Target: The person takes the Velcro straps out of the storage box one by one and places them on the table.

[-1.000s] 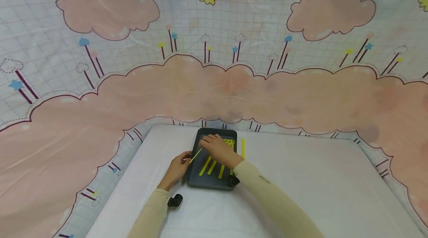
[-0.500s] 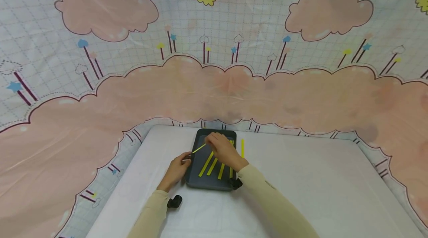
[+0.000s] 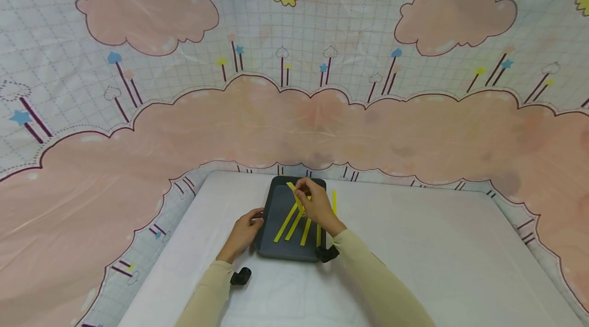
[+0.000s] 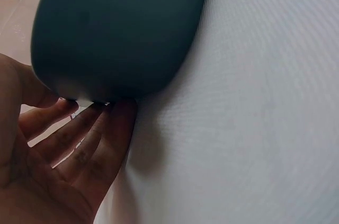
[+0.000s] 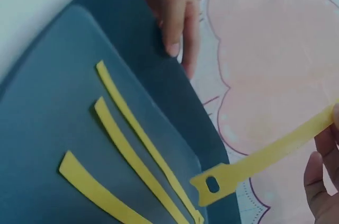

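Note:
A dark grey rectangular tray (image 3: 285, 252) has several yellow strap cable ties (image 3: 286, 222) fanned out on its floor. Above its far part, my right hand (image 3: 316, 209) pinches one yellow cable tie (image 3: 292, 187) between thumb and fingers. The right wrist view shows that held cable tie (image 5: 270, 152) with its slotted head hanging over the tray's wall. My left hand (image 3: 245, 231) grips the tray's left side. In the left wrist view, its fingertips (image 4: 114, 108) press against the outer wall, with the thumb up near the rim.
Another yellow cable tie (image 3: 335, 203) lies on the white table (image 3: 414, 255), just right of the tray. Wrist cameras (image 3: 241, 276) are strapped to both wrists. A patterned cloth (image 3: 294, 117) hangs behind and around the table.
My right hand has moved right with the cable tie, drawing its free end away from my left hand and swinging it upright. My left hand has stayed at the tray's side.

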A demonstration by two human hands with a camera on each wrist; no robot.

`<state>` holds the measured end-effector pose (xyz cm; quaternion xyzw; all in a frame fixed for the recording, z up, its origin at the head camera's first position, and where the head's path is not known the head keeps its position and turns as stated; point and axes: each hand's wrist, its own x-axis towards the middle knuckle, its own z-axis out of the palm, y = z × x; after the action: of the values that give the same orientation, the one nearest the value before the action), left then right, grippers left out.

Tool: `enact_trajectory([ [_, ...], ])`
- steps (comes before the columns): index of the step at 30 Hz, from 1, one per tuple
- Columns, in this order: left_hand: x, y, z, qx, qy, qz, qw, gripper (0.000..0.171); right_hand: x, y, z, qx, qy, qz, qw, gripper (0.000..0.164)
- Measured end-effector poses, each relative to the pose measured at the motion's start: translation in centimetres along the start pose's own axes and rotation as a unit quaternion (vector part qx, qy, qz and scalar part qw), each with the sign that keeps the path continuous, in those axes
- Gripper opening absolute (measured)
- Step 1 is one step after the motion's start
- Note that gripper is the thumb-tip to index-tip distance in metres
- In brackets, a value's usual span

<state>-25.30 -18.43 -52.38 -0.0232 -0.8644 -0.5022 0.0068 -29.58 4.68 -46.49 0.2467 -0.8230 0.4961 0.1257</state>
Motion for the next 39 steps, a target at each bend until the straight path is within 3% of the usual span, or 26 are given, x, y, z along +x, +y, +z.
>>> enact_trajectory([
  [10, 0.1, -0.4, -0.1, -0.005, -0.006, 0.000, 1.0000, 0.041, -0.3, 0.4, -0.8, 0.132, 0.025, 0.098, 0.986, 0.011],
  [19, -0.1, -0.5, -0.2, -0.024, -0.005, -0.008, 0.9997, 0.042, -0.6, 0.7, -1.1, 0.178, 0.045, 0.150, 0.971, 0.023],
  [31, -0.2, -0.7, -0.2, -0.033, -0.004, -0.008, 0.9994, 0.041, -1.3, 1.1, -2.4, 0.231, 0.065, 0.209, 0.948, 0.023],
  [39, 0.0, -0.7, -0.2, -0.037, -0.005, -0.015, 0.9992, 0.042, -2.1, 1.5, -3.4, 0.239, 0.074, 0.226, 0.942, 0.020],
])
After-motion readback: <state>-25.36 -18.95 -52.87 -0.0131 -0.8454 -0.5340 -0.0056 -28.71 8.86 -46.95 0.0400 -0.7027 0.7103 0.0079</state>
